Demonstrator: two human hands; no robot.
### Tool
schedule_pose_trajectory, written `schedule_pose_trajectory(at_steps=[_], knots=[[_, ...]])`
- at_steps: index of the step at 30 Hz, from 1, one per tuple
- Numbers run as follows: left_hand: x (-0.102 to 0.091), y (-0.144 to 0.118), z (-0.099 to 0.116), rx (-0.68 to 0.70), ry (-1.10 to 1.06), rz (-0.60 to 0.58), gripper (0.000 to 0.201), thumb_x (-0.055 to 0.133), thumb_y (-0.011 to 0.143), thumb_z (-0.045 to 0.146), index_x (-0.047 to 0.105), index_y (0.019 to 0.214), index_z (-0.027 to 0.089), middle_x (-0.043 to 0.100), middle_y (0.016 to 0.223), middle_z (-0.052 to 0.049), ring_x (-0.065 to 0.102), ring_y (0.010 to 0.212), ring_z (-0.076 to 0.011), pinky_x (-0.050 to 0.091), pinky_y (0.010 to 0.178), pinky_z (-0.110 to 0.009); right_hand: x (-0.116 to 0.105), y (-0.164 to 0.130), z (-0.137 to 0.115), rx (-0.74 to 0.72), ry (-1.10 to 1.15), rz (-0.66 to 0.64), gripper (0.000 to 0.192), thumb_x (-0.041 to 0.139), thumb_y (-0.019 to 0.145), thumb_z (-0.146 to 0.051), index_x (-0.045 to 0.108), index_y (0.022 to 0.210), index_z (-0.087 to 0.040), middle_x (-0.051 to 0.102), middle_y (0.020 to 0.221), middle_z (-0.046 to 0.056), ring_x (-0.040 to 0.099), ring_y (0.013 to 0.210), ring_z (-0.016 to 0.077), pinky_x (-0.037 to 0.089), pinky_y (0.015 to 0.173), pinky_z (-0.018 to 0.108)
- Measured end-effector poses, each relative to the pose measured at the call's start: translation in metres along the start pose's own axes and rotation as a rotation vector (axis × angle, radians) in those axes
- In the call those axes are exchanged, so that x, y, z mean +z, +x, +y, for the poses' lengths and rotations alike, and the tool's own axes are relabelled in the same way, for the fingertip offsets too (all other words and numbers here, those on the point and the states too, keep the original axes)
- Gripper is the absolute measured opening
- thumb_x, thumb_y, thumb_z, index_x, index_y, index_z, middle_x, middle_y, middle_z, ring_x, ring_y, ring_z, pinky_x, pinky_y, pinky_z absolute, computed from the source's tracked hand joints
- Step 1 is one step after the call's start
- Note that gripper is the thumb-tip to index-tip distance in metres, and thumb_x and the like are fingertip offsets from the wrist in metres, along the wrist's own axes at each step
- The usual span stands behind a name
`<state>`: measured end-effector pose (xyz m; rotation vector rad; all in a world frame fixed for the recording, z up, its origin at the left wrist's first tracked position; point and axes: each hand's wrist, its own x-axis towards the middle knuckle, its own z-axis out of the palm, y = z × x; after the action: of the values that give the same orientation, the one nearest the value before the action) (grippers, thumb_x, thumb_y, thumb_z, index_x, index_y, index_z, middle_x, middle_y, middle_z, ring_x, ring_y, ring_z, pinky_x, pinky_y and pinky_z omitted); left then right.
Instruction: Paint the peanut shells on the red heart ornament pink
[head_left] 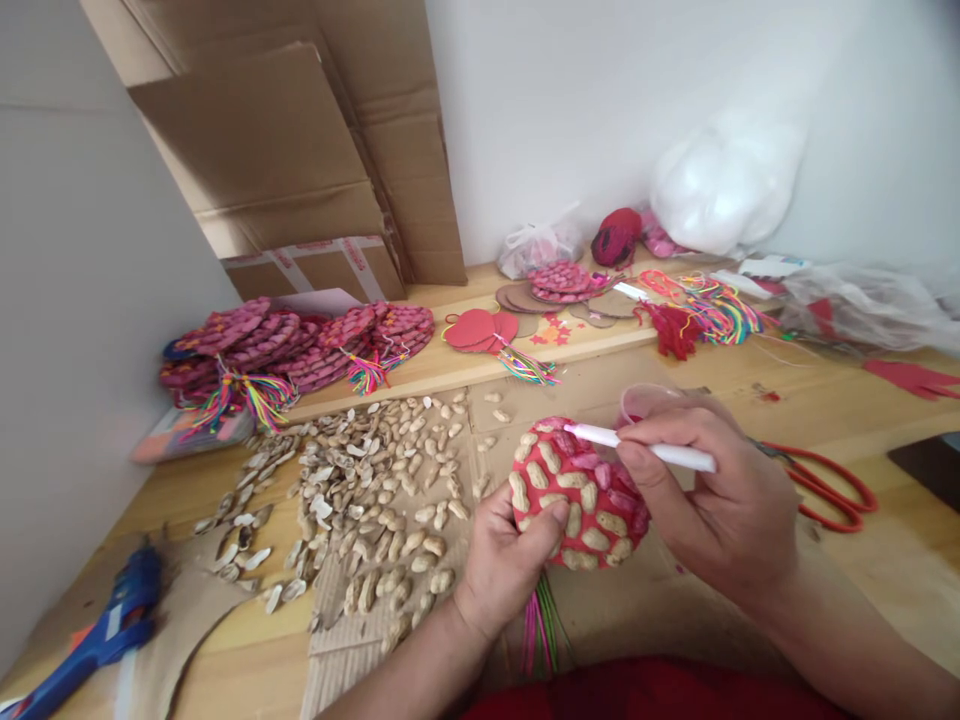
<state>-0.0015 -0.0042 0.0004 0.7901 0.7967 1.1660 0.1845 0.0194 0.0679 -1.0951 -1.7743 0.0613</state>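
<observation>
We are looking at a round red disc studded with peanut shells (577, 495), several of them painted pink, with coloured threads hanging from its lower edge. It is hovering above a light wooden table (825, 410) set against white walls, where loose pale peanut shells (375, 500) are lying scattered, red-handled scissors (825, 490) are resting at the right, and a blue glue gun (112, 620) is sitting at the left. Our left hand (506, 560) is closing around the disc's lower left edge, thumb pressing its face, while our right hand (720, 500) is gripping a thin white brush (645, 447), its tip touching the disc's top.
</observation>
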Motion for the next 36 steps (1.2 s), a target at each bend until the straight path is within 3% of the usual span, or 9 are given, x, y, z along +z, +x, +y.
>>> schedule_pose_trajectory(at_steps=[11, 19, 28, 36], knots=[[0.001, -0.001, 0.003, 0.004, 0.037, 0.022, 0.028, 0.081, 0.085, 0.036, 0.074, 0.098, 0.013, 0.080, 0.091, -0.006, 0.070, 0.075, -0.0156, 0.056, 0.076, -0.028, 0.000, 0.004, -0.001, -0.108, -0.063, -0.004, 0.014, 0.068, 0.085, -0.017, 0.066, 0.097, -0.025, 0.070, 0.089, 0.004, 0.066, 0.099, 0.0250, 0.054, 0.085, 0.045], [0.001, -0.002, 0.005, 0.012, 0.127, 0.014, 0.029, 0.081, 0.085, 0.038, 0.075, 0.097, 0.013, 0.080, 0.088, -0.005, 0.068, 0.073, -0.0139, 0.056, 0.074, -0.025, -0.001, 0.006, -0.004, -0.086, -0.030, -0.030, 0.012, 0.067, 0.087, -0.020, 0.066, 0.096, -0.026, 0.071, 0.091, 0.004, 0.068, 0.097, 0.0247, 0.055, 0.080, 0.042], [0.003, -0.002, 0.007, -0.010, 0.148, 0.025, 0.036, 0.082, 0.082, 0.045, 0.075, 0.096, 0.013, 0.080, 0.088, -0.006, 0.070, 0.076, -0.0179, 0.057, 0.075, -0.029, -0.007, 0.004, 0.004, 0.006, -0.029, -0.069, 0.012, 0.068, 0.086, -0.023, 0.065, 0.097, -0.026, 0.069, 0.096, 0.004, 0.069, 0.097, 0.0251, 0.054, 0.087, 0.044], [0.003, -0.002, 0.008, 0.003, 0.173, 0.009, 0.035, 0.081, 0.081, 0.047, 0.075, 0.093, 0.014, 0.079, 0.085, -0.006, 0.069, 0.072, -0.0175, 0.056, 0.073, -0.029, -0.008, 0.005, 0.007, -0.018, 0.006, -0.125, 0.016, 0.067, 0.087, -0.021, 0.066, 0.101, -0.028, 0.069, 0.096, 0.003, 0.066, 0.102, 0.0241, 0.052, 0.091, 0.043]])
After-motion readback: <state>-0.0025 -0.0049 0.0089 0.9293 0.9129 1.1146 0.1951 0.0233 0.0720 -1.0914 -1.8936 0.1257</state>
